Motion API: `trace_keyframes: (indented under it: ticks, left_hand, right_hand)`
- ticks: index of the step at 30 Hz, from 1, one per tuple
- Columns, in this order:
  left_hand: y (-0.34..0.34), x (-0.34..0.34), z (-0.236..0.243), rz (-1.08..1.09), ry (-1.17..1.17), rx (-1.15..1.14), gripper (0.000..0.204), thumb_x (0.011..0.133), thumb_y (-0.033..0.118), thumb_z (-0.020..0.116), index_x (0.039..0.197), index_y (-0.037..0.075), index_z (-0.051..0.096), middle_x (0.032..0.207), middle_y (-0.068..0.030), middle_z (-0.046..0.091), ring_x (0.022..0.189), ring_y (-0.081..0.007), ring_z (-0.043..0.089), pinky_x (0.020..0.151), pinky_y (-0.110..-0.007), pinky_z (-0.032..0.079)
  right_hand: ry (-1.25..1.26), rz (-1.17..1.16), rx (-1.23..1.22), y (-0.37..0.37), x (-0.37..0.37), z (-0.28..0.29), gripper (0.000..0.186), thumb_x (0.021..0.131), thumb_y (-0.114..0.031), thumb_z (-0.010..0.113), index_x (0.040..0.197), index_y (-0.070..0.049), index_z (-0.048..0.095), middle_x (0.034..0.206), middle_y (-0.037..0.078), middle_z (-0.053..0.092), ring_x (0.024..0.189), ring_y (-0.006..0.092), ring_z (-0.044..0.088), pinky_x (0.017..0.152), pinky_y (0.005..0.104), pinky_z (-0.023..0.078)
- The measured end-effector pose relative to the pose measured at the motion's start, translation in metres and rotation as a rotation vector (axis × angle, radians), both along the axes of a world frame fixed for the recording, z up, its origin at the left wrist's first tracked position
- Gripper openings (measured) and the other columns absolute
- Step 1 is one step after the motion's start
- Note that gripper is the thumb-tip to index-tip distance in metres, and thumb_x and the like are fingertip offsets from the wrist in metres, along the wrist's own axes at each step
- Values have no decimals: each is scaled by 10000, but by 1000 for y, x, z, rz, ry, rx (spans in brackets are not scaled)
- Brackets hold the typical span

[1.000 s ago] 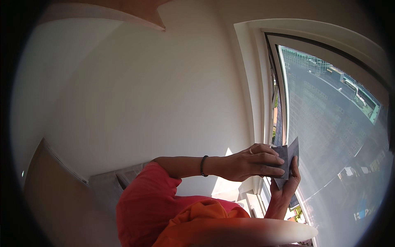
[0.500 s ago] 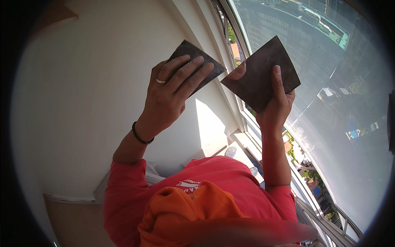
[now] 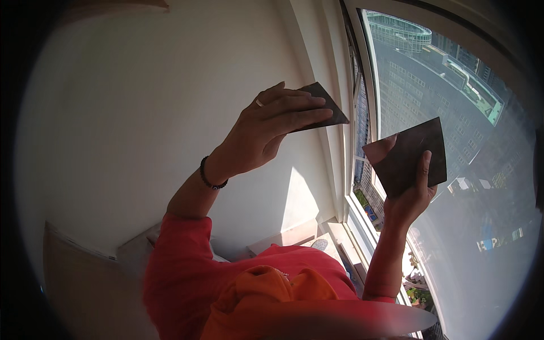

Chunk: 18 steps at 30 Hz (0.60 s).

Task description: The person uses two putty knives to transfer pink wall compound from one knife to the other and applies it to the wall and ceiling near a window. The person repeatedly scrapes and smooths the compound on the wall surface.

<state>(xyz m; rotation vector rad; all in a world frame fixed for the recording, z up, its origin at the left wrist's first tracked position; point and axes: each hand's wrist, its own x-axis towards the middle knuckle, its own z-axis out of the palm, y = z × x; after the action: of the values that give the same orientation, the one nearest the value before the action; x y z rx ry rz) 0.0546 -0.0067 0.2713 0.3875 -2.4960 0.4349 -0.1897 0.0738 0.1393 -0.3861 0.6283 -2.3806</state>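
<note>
Moved apart since half a second ago: two dark square pieces, then almost corner to corner, now with a clear gap between. On the left, a wide white wall [image 3: 130,102] with a sunlit patch low down, and a red sleeve [image 3: 181,266] rising from the lower edge. Left hand [image 3: 263,133], black bracelet [image 3: 211,177] at the wrist and ring on one finger, closed on the left dark piece [image 3: 326,107]: fingers pressed together on top, thumb beneath, piece seen nearly edge-on, pointing right. Further right, the white window frame [image 3: 340,141]. Right hand [image 3: 409,195] pinching the right dark piece [image 3: 409,156] from below, thumb on the near face, held upright before the window glass [image 3: 481,187]. Beyond, grey buildings.
</note>
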Motion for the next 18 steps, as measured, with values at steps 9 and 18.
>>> trace_keyframes:
  ticks: [9,18]
  left_hand:
    - [-176,10,194,-734,1527,534,341,1058,155,496,1369,15,520,1332,-96,577,1216,-201,548,1078,-369,424]
    - [-204,19,293,-714,1749,354,288,1050,171,437,1261,28,572,1250,-131,614,1154,-220,571,1061,-414,432]
  right_hand:
    - [-48,47,155,2,13,-1,425,963,-282,736,1244,8,605,1130,131,692,995,237,708,852,369,609]
    - [-57,39,188,0,8,1,468,949,-304,754,1257,5,585,1171,135,670,1019,239,693,875,368,593]
